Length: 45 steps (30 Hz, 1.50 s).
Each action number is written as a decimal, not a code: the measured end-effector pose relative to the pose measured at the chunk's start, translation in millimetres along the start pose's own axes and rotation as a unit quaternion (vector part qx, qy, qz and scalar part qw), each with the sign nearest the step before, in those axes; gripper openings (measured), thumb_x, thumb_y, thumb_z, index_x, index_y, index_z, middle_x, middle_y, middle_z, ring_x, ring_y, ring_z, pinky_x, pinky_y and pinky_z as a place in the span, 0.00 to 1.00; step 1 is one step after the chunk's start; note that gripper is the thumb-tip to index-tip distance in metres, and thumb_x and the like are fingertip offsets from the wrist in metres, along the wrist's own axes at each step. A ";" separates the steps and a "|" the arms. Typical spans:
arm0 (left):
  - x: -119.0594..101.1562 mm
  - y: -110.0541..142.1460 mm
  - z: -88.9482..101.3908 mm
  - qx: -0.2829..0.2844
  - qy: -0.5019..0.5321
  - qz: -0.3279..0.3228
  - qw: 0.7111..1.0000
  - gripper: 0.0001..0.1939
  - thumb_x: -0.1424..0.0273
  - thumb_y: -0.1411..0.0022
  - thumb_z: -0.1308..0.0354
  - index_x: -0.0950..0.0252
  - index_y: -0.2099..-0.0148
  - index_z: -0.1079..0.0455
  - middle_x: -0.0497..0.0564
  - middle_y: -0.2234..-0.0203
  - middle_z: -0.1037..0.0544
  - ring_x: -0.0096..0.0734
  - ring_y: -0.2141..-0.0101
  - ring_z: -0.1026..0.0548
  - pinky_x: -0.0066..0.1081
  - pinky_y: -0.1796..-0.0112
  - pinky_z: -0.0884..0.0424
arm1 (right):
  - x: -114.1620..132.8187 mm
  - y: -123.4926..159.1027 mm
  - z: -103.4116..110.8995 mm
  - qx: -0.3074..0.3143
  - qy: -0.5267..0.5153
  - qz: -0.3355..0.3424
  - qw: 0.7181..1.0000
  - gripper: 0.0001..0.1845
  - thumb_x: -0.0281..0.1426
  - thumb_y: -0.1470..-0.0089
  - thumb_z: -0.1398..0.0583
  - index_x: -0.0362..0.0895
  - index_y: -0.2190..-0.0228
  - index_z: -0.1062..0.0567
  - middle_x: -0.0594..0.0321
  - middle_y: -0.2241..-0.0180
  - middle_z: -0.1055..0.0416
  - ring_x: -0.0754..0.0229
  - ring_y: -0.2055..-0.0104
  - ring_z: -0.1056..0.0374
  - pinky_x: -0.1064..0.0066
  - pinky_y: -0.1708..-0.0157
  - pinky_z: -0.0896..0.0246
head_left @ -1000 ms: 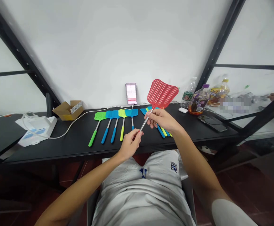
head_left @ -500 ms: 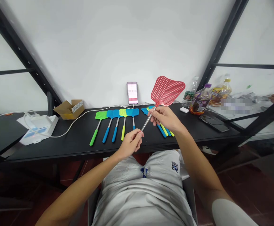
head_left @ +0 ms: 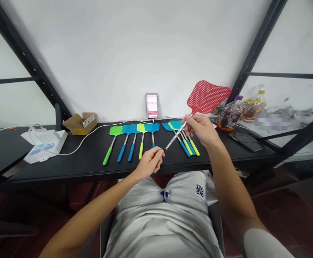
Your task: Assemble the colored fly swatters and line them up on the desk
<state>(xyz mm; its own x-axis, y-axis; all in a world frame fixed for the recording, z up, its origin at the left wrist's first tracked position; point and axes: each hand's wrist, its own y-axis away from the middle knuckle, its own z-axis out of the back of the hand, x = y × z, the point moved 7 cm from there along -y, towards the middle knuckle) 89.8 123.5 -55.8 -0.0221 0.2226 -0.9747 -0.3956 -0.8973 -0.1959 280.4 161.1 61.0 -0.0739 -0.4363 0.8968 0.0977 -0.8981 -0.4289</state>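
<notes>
My right hand (head_left: pixel 202 132) grips the metal rod of a red fly swatter (head_left: pixel 208 96) just below its perforated head. The rod's bare silver end slants down to the left and stops a little short of my left hand (head_left: pixel 151 159). The fingers of that hand are curled closed, and whatever may be inside them is hidden. Behind it on the black table (head_left: pixel 91 168) lies a spread row of green, blue and yellow fly swatters (head_left: pixel 133 132). A second overlapping bunch of blue and yellow swatters (head_left: pixel 187 145) lies below the red one, partly covered by my right hand.
A phone (head_left: pixel 152 105) leans on the wall at the back, with a white cable. An open cardboard box (head_left: pixel 80 124) and a white device (head_left: pixel 44 143) stand on the left. Drink bottles (head_left: pixel 230 116) and a dark phone (head_left: pixel 245 141) are on the right, near black metal posts.
My right hand has moved right and slightly up with the red fly swatter. The rod's end has come away from my left hand, which stays about where it was.
</notes>
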 end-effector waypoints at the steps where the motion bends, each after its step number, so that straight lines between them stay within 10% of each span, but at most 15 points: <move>1: -0.6 0.0 0.4 -0.003 0.001 -0.002 1.000 0.18 0.53 0.31 0.49 0.64 0.62 0.36 0.38 0.84 0.37 0.16 0.88 0.40 0.19 0.85 0.46 | 0.0 0.4 0.7 0.005 0.008 -0.005 1.000 0.26 0.53 0.46 0.37 0.41 0.71 0.26 0.65 0.81 0.33 0.67 0.83 0.37 0.75 0.85 0.48; 16: -11.6 1.9 3.1 -0.034 -0.014 -0.011 0.999 0.18 0.55 0.38 0.39 0.65 0.59 0.32 0.44 0.79 0.26 0.16 0.86 0.41 0.22 0.83 0.46 | -29.5 9.1 -63.9 0.186 0.031 -0.086 0.978 0.25 0.51 0.42 0.40 0.40 0.71 0.26 0.56 0.77 0.23 0.65 0.82 0.31 0.77 0.84 0.44; 27: -6.7 2.4 3.8 -0.016 -0.014 -0.020 1.000 0.17 0.58 0.38 0.38 0.64 0.69 0.38 0.40 0.87 0.33 0.17 0.87 0.41 0.21 0.83 0.47 | -30.2 -11.0 4.3 -0.094 -0.041 -0.038 0.994 0.17 0.44 0.46 0.36 0.44 0.75 0.29 0.64 0.82 0.33 0.65 0.83 0.39 0.73 0.86 0.49; 36: -2.1 -4.0 8.0 -0.014 0.072 -0.008 0.997 0.17 0.55 0.35 0.43 0.65 0.58 0.32 0.38 0.92 0.35 0.19 0.92 0.46 0.20 0.88 0.50 | -39.5 4.4 -39.9 0.173 0.024 -0.115 0.978 0.16 0.42 0.51 0.32 0.41 0.71 0.22 0.58 0.76 0.25 0.63 0.79 0.33 0.72 0.82 0.44; 45: 1.0 -4.0 9.2 -0.028 0.045 0.007 0.999 0.16 0.58 0.34 0.44 0.65 0.69 0.35 0.40 0.91 0.35 0.18 0.90 0.43 0.20 0.86 0.49 | -35.4 -6.1 -16.4 0.101 0.043 -0.074 0.991 0.16 0.41 0.47 0.34 0.43 0.63 0.25 0.62 0.76 0.27 0.64 0.77 0.33 0.74 0.81 0.46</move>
<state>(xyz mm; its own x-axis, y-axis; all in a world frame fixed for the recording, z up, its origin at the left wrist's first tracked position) 82.9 130.8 -54.9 0.0559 0.1780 -0.9824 -0.3448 -0.9200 -0.1863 266.1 181.1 30.1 -0.1861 -0.3118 0.9318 0.2755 -0.9268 -0.2551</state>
